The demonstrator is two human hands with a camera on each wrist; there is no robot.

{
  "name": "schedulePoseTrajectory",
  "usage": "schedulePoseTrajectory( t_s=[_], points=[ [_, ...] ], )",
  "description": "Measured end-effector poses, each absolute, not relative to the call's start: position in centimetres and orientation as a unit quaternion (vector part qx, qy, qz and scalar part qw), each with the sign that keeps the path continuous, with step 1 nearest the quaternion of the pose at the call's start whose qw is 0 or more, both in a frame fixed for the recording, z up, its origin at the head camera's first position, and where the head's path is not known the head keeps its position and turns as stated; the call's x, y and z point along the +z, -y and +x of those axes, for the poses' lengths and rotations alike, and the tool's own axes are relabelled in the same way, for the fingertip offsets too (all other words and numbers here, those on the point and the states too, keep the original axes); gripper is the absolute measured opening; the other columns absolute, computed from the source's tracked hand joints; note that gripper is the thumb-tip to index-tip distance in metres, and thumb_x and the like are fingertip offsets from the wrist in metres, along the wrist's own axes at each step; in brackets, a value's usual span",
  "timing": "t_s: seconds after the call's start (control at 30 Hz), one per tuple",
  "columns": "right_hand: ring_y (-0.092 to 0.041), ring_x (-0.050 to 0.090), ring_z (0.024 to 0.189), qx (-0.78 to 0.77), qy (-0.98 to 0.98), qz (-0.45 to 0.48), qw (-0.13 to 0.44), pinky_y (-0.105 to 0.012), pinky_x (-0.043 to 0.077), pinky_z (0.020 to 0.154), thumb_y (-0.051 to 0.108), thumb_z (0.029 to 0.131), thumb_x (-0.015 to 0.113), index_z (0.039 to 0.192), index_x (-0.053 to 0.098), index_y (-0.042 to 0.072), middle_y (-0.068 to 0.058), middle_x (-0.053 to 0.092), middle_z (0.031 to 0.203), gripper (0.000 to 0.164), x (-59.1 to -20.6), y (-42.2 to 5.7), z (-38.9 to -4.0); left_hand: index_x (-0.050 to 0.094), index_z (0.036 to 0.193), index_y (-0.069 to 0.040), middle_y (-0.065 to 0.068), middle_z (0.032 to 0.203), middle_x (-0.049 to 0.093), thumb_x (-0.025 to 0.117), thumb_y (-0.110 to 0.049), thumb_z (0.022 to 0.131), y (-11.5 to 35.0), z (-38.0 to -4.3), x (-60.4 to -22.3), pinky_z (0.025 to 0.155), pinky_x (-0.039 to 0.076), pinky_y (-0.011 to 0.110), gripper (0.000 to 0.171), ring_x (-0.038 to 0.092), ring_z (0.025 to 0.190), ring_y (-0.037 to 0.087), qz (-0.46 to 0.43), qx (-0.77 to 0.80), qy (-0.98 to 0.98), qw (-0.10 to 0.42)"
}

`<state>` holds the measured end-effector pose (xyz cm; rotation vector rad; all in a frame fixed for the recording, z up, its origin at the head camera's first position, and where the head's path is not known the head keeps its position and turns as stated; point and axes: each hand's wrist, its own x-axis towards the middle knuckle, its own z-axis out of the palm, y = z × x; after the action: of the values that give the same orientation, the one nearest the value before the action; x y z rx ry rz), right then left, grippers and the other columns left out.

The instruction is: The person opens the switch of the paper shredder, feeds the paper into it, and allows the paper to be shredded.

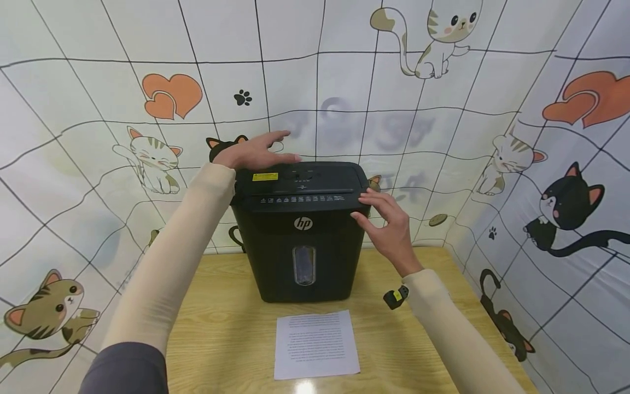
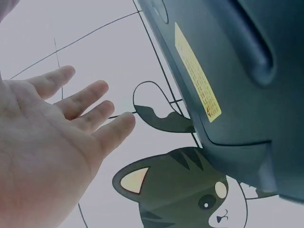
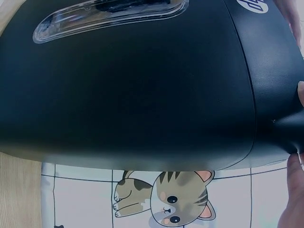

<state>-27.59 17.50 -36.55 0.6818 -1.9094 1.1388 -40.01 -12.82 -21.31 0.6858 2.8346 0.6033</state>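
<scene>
A black HP paper shredder (image 1: 302, 241) stands upright on the wooden table, with a slot and a row of icons on its lid. My left hand (image 1: 256, 152) is over the back left part of the lid, fingers extended and holding nothing. The left wrist view shows this hand (image 2: 52, 137) beside the shredder's edge, near a yellow label (image 2: 197, 76). At the lid's front right corner, the thumb and fingertips of my right hand (image 1: 391, 230) touch the casing. Only parts of that hand (image 3: 294, 194) show at the right wrist view's edge.
A printed sheet of paper (image 1: 316, 345) lies on the wooden table (image 1: 223, 328) in front of the shredder. A black plug (image 1: 396, 297) is seen by the right wrist. Behind everything hangs a white cloth (image 1: 339, 82) with cat drawings, close to the shredder's back.
</scene>
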Motion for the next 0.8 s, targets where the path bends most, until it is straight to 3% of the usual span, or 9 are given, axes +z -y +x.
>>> schedulePoseTrajectory(
  t_s=[0.6, 0.8],
  points=[
    [-0.041, 0.058, 0.131, 0.444, 0.759, 0.266, 0.394, -0.012, 0.041, 0.11, -0.005, 0.082, 0.081, 0.117, 0.071, -0.008, -0.023, 0.067, 0.122, 0.037, -36.3, -17.3, -27.1, 0.011, 0.167, -0.027, 0.002, 0.174, 0.013, 0.06, -0.071, 0.09, 16.2, -37.3, -22.6, 0.126, 0.021, 0.061, 0.101, 0.012, 0.161, 0.029, 0.224, 0.224, -0.948, 0.026],
    [-0.04, 0.058, 0.132, 0.44, 0.764, 0.259, 0.395, -0.013, 0.041, 0.111, -0.004, 0.082, 0.081, 0.118, 0.071, -0.007, -0.022, 0.067, 0.123, 0.037, -36.4, -17.3, -27.2, 0.01, 0.166, -0.031, -0.001, 0.174, 0.014, 0.06, -0.076, 0.088, 17.2, -36.2, -23.6, 0.125, 0.022, 0.061, 0.103, 0.013, 0.161, 0.028, 0.218, 0.237, -0.947, 0.01]
  ],
)
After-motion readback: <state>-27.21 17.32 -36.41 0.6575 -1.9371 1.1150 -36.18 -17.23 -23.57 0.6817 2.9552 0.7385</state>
